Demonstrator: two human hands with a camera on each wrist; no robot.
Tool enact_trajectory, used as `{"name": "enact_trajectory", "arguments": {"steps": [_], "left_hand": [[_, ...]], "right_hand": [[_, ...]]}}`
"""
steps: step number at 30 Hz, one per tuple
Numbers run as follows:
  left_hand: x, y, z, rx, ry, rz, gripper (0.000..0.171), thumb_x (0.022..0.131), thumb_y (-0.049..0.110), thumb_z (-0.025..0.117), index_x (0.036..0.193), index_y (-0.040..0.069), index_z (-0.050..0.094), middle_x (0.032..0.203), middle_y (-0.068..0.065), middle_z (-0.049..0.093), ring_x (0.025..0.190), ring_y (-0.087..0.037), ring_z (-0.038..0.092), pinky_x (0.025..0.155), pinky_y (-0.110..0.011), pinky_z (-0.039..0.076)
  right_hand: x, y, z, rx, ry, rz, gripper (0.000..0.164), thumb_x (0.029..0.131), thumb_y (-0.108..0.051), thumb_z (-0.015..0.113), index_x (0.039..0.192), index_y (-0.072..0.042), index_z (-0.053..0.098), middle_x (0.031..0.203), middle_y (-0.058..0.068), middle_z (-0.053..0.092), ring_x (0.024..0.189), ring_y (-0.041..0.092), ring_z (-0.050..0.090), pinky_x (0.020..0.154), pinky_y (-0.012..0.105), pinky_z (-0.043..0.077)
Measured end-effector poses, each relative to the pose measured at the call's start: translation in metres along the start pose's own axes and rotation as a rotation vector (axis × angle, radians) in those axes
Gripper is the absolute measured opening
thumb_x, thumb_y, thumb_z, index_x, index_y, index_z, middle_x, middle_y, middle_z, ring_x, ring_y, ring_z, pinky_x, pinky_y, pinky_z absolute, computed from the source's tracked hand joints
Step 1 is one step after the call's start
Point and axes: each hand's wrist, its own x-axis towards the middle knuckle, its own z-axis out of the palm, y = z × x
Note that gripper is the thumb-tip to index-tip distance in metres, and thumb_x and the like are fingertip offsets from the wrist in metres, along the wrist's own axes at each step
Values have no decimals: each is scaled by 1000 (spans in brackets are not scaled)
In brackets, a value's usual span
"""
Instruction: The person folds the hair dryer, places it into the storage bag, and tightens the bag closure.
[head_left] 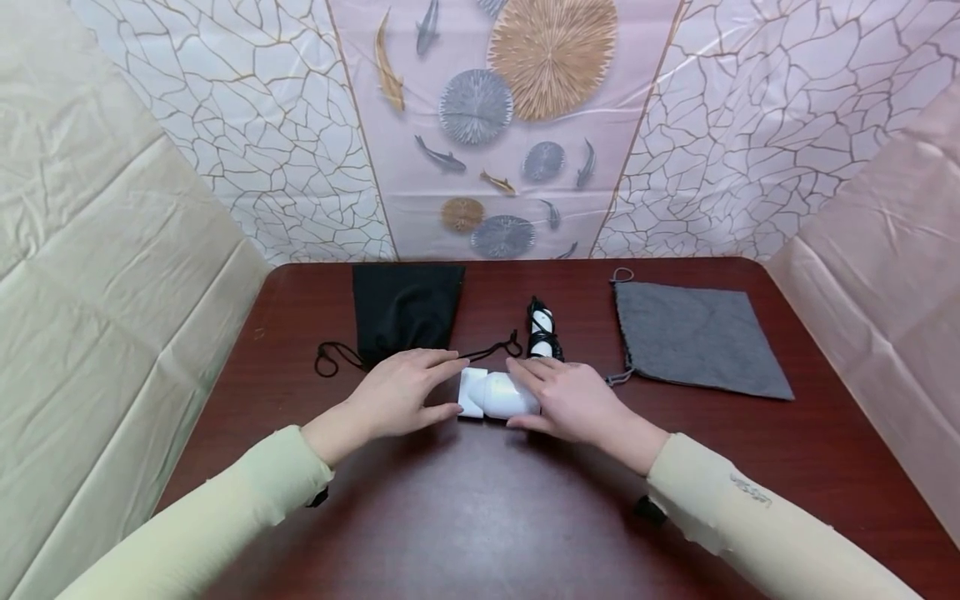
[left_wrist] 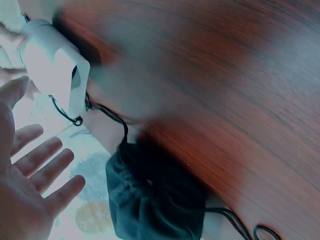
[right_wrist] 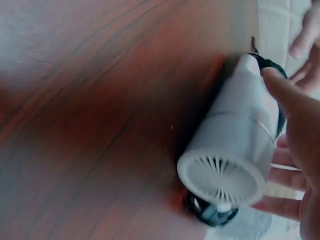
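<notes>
A white hair dryer [head_left: 510, 396] with a flat nozzle [head_left: 472, 393] lies sideways on the table. Its handle [head_left: 542, 329], wrapped in black cord, points to the far edge. My left hand [head_left: 405, 392] is beside the nozzle; in the left wrist view its fingers [left_wrist: 42, 157] are spread, with a gap to the dryer. My right hand [head_left: 573, 400] straddles the rear of the barrel, thumb on the near side and fairly straight fingers on the far side. The right wrist view shows the vented rear end [right_wrist: 222, 180], and the dryer hides some fingertips.
A black drawstring pouch [head_left: 408, 308] lies behind my left hand, its cords trailing to both sides. Toward the right is a flat grey drawstring pouch [head_left: 697, 337]. A patterned cloth [head_left: 480, 183] hangs behind the table, with pale cloth walls at either side.
</notes>
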Motion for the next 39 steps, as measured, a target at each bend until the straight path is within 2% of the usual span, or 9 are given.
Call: {"name": "enact_trajectory", "arguments": {"steps": [4, 9, 15, 18, 22, 33, 39], "left_hand": [[10, 8, 4, 51, 25, 43, 67, 95, 46, 80, 149, 10, 62, 145, -13, 66, 132, -30, 64, 113, -46, 49], [25, 25, 12, 118, 38, 89, 75, 93, 49, 81, 152, 8, 58, 147, -14, 64, 136, -31, 61, 115, -49, 48], [42, 46, 22, 190, -16, 83, 83, 92, 53, 81, 157, 9, 53, 154, -11, 59, 143, -30, 56, 118, -51, 45], [48, 52, 30, 226, -43, 77, 87, 92, 54, 81, 159, 9, 49, 157, -12, 56, 146, -29, 54, 120, -51, 43], [50, 56, 40, 249, -37, 73, 91, 91, 54, 82, 161, 8, 46, 158, -13, 55, 146, -31, 53, 121, -51, 41], [50, 65, 62, 416, 95, 121, 87, 86, 47, 89, 153, 5, 53, 148, -14, 64, 133, -28, 65, 112, -43, 52], [50, 67, 70, 459, 194, 119, 69, 88, 32, 85, 146, 3, 60, 139, -14, 69, 123, -27, 70, 105, -39, 56]], "right_hand": [[-13, 19, -13, 75, 8, 71, 76, 90, -56, 82, 143, -4, 67, 130, 14, 74, 114, 31, 73, 78, 48, 64], [-25, 42, -26, 161, -72, 229, 70, 95, -50, 78, 148, -5, 64, 134, 17, 73, 120, 35, 71, 81, 55, 63], [-30, 58, -36, 236, -164, 363, 71, 99, -52, 73, 153, -7, 59, 144, 20, 66, 128, 39, 66, 88, 62, 59], [-32, 61, -38, 252, -185, 386, 70, 101, -51, 71, 154, -7, 58, 145, 20, 65, 129, 40, 65, 91, 62, 58], [-35, 63, -37, 265, -200, 406, 70, 102, -52, 70, 154, -8, 58, 145, 21, 65, 130, 40, 65, 93, 62, 57], [-41, 68, -34, 295, -218, 435, 68, 104, -52, 66, 155, -8, 57, 147, 22, 64, 131, 42, 64, 96, 64, 55], [-43, 70, -32, 323, -224, 450, 67, 105, -50, 66, 156, -7, 55, 148, 22, 62, 132, 43, 63, 101, 64, 53]]}}
